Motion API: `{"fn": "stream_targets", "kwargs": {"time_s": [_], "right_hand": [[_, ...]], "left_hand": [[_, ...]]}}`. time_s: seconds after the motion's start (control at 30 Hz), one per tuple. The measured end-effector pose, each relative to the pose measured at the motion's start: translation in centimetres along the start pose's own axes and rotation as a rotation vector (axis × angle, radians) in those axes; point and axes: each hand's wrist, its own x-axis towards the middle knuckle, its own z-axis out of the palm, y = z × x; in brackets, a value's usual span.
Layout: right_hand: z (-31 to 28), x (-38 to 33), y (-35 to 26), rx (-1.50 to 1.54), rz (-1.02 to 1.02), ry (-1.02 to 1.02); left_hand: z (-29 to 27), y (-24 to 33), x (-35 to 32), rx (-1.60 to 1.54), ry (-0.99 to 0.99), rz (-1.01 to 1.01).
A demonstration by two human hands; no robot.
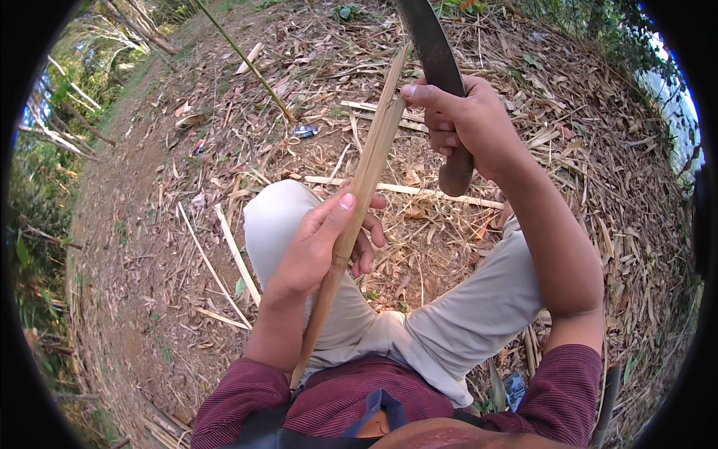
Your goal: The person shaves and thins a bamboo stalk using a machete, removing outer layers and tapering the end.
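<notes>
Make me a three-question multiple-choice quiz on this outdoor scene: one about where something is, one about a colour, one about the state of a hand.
1. Where does the big knife's blade sit against the bamboo strip?
A. near its top end
B. at its bottom end
C. lying on the ground

2. What colour are the person's sleeves?
A. bright yellow
B. dark red
C. white

3. How is the left hand set?
A. flat on the ground
B. hanging empty
C. closed round the strip

Answers: 1 A, the blade meets the strip beside the right hand. 2 B, both cuffs show dark red. 3 C, thumb and fingers wrap the strip mid-length.
</notes>
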Motion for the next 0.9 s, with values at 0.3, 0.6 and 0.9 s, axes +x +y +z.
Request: {"fn": "stream_targets", "kwargs": {"time_s": [0.3,0.6,0.9], "right_hand": [[-0.2,0.2,0.2,0.078,0.018,-0.020],[0.0,0.4,-0.2,0.057,0.009,-0.018],[0.3,0.6,0.4,0.137,0.059,-0.047]], "left_hand": [[0.3,-0.5,0.5,-0.166,0.076,0.152],[0.1,-1.5,0.5,-0.158,0.064,0.310],[0.6,-0.2,0.8,-0.031,0.147,0.232]]}}
